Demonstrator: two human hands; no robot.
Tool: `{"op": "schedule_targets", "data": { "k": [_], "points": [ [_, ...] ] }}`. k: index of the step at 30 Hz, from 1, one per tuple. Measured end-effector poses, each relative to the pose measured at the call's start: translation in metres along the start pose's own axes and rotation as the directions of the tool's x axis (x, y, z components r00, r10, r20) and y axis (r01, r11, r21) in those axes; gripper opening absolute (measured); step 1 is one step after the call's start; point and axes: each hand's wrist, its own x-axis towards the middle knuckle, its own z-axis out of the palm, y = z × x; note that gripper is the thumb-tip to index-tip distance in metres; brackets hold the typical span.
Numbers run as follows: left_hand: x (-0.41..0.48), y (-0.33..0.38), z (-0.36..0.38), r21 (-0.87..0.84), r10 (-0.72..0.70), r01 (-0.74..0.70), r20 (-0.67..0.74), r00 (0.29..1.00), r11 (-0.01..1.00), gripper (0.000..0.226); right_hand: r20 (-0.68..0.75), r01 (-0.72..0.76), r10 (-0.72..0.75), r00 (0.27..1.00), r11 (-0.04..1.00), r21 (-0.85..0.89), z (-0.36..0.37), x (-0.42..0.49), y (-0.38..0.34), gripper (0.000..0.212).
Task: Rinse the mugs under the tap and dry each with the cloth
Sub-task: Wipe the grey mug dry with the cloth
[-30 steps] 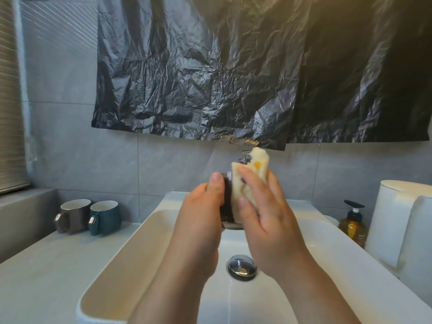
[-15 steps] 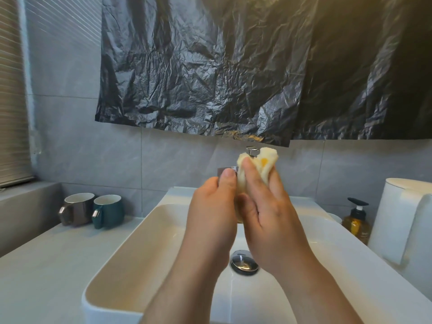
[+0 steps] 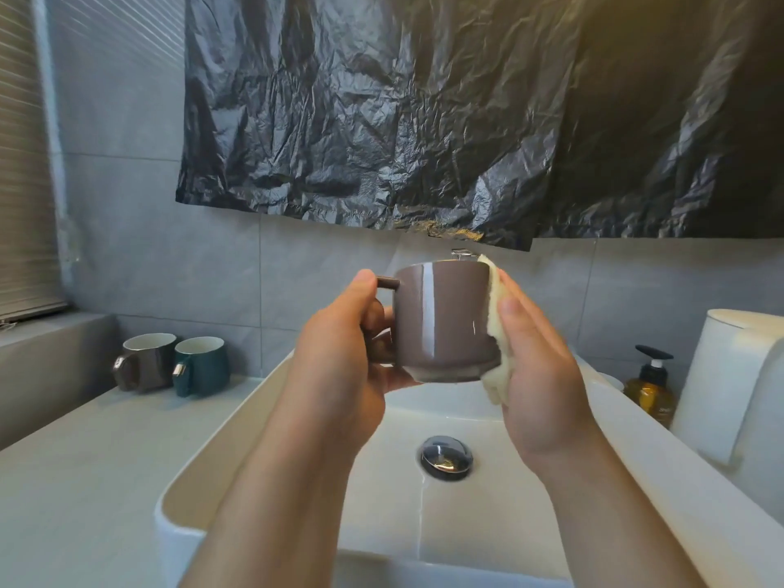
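Turned upright over the sink (image 3: 488,536), the mug (image 3: 441,320) is now gripped by its handle in the left hand (image 3: 339,362), the cloth (image 3: 495,333) cupped against its side by the right hand (image 3: 543,375), so outside drying is judged begun.

Legible text: none.
The label on the amber pump bottle (image 3: 647,396) was too small and blurred to read.

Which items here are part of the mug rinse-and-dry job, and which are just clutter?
In the job:
brown mug, gripped by the handle in the left hand
cloth, held against it by the right hand
dark mug and teal mug on the counter
sink

Lying about:
soap bottle
black plastic sheet
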Motion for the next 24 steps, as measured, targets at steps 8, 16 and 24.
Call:
{"op": "schedule_targets", "data": {
  "k": [8, 16, 24],
  "points": [
    [0.008, -0.002, -0.005, 0.082, 0.054, -0.056, 0.029, 0.998, 0.995, 0.063, 0.043, 0.209, -0.210, 0.977, 0.888, -0.410, 0.009, -0.011, 0.000, 0.055],
    [0.007, -0.004, -0.008, -0.009, 0.017, -0.016, 0.102, 0.995, 1.000, 0.057, -0.026, 0.114, -0.117, 0.993, 0.989, -0.091, 0.005, -0.007, -0.006, 0.039],
    [0.008, -0.022, 0.010, -0.049, 0.092, -0.101, -0.158, 0.983, 0.994, 0.017, -0.077, -0.088, 0.094, 0.993, 0.993, 0.083, 0.009, -0.003, -0.006, 0.036]
  ]
}}
